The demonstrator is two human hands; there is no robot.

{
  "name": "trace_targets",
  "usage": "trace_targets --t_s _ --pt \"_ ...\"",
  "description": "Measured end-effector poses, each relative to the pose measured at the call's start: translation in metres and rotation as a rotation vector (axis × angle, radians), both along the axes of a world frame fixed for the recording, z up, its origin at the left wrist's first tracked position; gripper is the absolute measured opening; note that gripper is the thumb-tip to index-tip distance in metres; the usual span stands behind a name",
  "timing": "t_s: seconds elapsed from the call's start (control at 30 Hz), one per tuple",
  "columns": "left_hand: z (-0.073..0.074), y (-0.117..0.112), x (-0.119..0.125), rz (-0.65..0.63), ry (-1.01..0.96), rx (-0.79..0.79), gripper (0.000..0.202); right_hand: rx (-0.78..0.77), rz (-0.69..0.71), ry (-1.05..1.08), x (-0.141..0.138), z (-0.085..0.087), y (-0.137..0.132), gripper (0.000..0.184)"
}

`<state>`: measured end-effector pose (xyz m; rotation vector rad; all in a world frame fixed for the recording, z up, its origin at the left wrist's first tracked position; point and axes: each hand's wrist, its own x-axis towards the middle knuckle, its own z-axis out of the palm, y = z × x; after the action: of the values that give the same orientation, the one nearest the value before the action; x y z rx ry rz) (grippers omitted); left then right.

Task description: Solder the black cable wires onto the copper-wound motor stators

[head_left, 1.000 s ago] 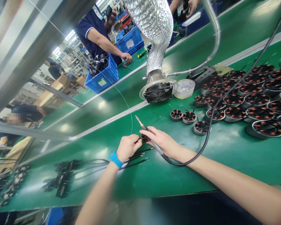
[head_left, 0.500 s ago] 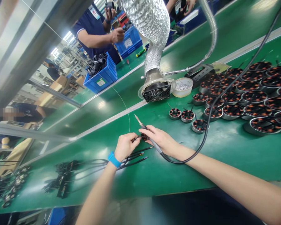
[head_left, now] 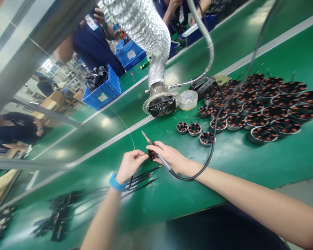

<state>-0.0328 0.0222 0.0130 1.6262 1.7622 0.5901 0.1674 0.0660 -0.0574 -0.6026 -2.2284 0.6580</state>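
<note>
My right hand (head_left: 170, 158) is closed around a soldering iron (head_left: 165, 162), its bare tip pointing up and away to the left. The same hand also steadies a small motor stator (head_left: 151, 154) with copper windings, partly covered by the fingers. My left hand (head_left: 130, 165), with a blue wristband (head_left: 117, 183), pinches a black cable at the stator's left side; the exact contact is hidden. A thin solder wire (head_left: 130, 133) runs down to just behind the left fingers. Below the hands, several black cables (head_left: 143, 180) with stripped, coloured ends lie on the green table.
Many ring-shaped stators (head_left: 253, 107) stand in rows at right. A fume extractor (head_left: 161, 104) on a foil duct hangs ahead, beside a white tub (head_left: 188, 99). The iron's cord (head_left: 216, 128) loops at right. Bundled cables (head_left: 59, 213) lie left. Co-workers stand beyond a blue crate (head_left: 103, 90).
The view has shifted, so the table's things sit further left. Both hands stay together at the stator, with the soldering iron still in the right one. A co-worker's raised arms have moved.
</note>
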Motion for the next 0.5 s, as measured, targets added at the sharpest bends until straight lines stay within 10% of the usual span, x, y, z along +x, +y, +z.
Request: trace_targets --t_s 0.17,0.33,0.5 --pt "0.012 0.022 -0.007 0.034 0.071 -0.011 0.039 0.03 -0.082 0.031 0.003 0.007 -0.001 0.061" --pt "0.026 0.058 -0.04 0.088 0.436 0.081 0.034 0.124 -0.221 0.041 0.025 0.052 -0.021 0.046" --pt "0.015 0.093 -0.067 0.188 0.511 0.162 0.033 0.301 -0.36 0.011 0.059 0.073 -0.039 0.032"
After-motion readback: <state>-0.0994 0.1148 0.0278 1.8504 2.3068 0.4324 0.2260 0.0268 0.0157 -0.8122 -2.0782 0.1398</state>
